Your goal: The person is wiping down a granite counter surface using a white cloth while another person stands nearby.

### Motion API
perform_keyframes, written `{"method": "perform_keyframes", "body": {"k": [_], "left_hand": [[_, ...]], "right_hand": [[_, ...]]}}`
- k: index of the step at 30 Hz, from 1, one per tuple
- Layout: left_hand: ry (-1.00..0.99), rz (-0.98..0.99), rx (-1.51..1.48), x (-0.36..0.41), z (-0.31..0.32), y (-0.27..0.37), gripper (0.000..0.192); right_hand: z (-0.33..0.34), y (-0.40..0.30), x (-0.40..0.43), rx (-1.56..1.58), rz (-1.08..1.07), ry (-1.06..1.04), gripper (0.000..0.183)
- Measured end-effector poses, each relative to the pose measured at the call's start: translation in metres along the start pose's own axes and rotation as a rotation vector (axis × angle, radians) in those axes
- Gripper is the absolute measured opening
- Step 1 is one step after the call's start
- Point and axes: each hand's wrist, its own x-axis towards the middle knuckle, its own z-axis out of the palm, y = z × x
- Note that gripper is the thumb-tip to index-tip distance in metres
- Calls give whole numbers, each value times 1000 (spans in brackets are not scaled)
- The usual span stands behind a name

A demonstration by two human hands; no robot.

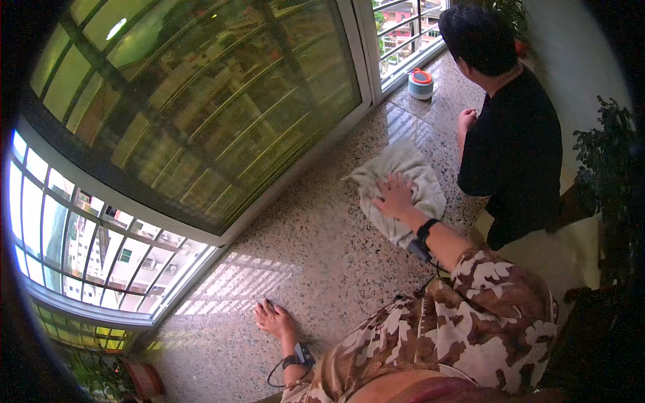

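Note:
A pale, crumpled cloth lies bunched on the speckled granite sill. My right hand rests flat on top of it, its fingers spread and not wrapped around the fabric. Lower in view, my left hand touches the bare granite with nothing in it, fingers apart, beside the striped patch of sunlight. Each wrist wears a dark band; small devices and cables show near them.
A tinted sliding window panel borders the sill, with barred openings on both sides. A teal-and-white cylindrical object with an orange strap stands farther along. Another person in black is at right. Plants stand at the edges.

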Motion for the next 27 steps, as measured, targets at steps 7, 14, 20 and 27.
{"method": "perform_keyframes", "body": {"k": [7,14,20,27], "left_hand": [[27,-30,35,-3,10,-17,50],[-9,-28,39,3,13,-14,51],[12,-42,21,0,18,-22,50],[15,-30,16,4,14,-12,49]], "right_hand": [[4,-89,-93,255,-830,-41,73],[22,-73,-43,372,-935,-7,70],[-22,-25,57,202,-371,-12,67],[-13,55,91,18,253,4,72]]}}
